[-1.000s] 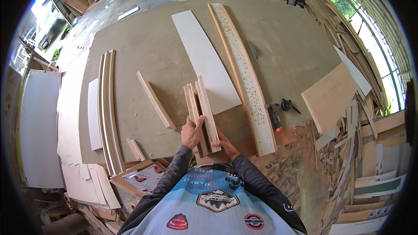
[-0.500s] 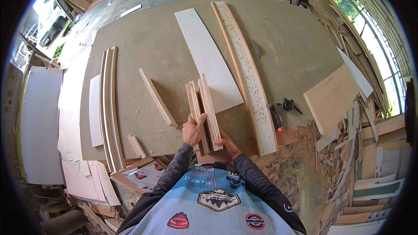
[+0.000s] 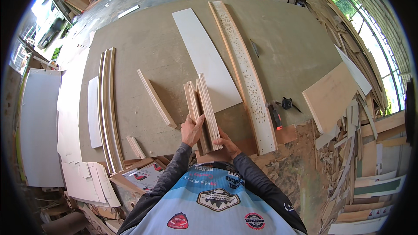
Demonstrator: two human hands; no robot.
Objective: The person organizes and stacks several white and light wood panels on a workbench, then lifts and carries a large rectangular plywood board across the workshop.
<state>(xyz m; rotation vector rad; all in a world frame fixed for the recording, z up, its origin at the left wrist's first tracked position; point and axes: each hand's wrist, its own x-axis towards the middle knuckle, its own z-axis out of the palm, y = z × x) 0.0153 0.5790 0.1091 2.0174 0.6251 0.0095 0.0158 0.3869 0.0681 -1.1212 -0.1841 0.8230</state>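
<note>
Several plywood strips (image 3: 209, 109) stand on edge in a bundle at the near edge of the table, tilted slightly left at their far ends. My left hand (image 3: 191, 129) grips the bundle's left side, its thumb over the top edge. Against the near right side my right hand (image 3: 227, 143) is closed on the same strips, some of its fingers hidden. A dark gap runs between the left and right strips. To the left lies one loose plywood strip (image 3: 156, 98), and beyond the bundle a long white panel (image 3: 207, 56) lies flat.
A speckled long board (image 3: 241, 69) with wooden edges lies right of the white panel. A hammer (image 3: 275, 115), a black tape measure (image 3: 287, 103) and a pen (image 3: 254, 48) are nearby. Long strips (image 3: 108, 109) and a short piece (image 3: 136, 147) lie left. A plywood panel (image 3: 330, 95) leans over offcuts at right.
The view has shifted slightly, moving the table things a little left. My hands keep the same hold on the plywood strips.
</note>
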